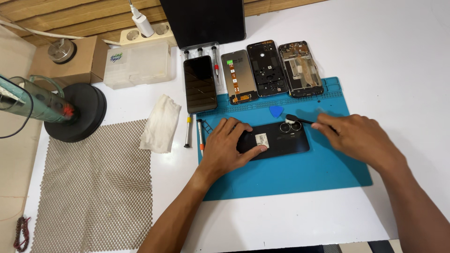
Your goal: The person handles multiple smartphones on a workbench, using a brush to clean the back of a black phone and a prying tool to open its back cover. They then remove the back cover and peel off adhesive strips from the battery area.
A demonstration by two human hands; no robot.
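- Head view, looking down on a white table (398, 61) with a blue mat (300, 173) laid across its middle.
- On the mat, a black phone (281, 140) lying back side up, long axis running left to right, slightly tilted with the right end a little farther away; camera rings at the right end, a small white sticker near the left.
- Left hand (229, 145) resting flat on the phone's left end, fingers spread loosely, thumb pressed on the lower edge just below the sticker.
- Right hand (358, 136) to the right of the phone, fingers pressed together in a pinch on a thin black tool (300, 119); tool pointing left, its tip right at the camera rings.
- Blue triangular pick (276, 111) lying on the mat just beyond the phone, near the tool tip.
- Along the far edge of the mat, a row of four phone parts (269, 70), each with its long axis pointing away from the person: a dark screen, a panel with an orange ribbon, two open frames.
- Left of the mat, two small screwdrivers (188, 131) lying lengthwise, one touching the mat's edge.
- Further left, a crumpled white cloth (161, 122), a mesh pad (93, 187), and a round black stand (77, 112).
- At the far edge, a clear plastic box (138, 63), a cardboard box (70, 61) and a power strip (145, 33).
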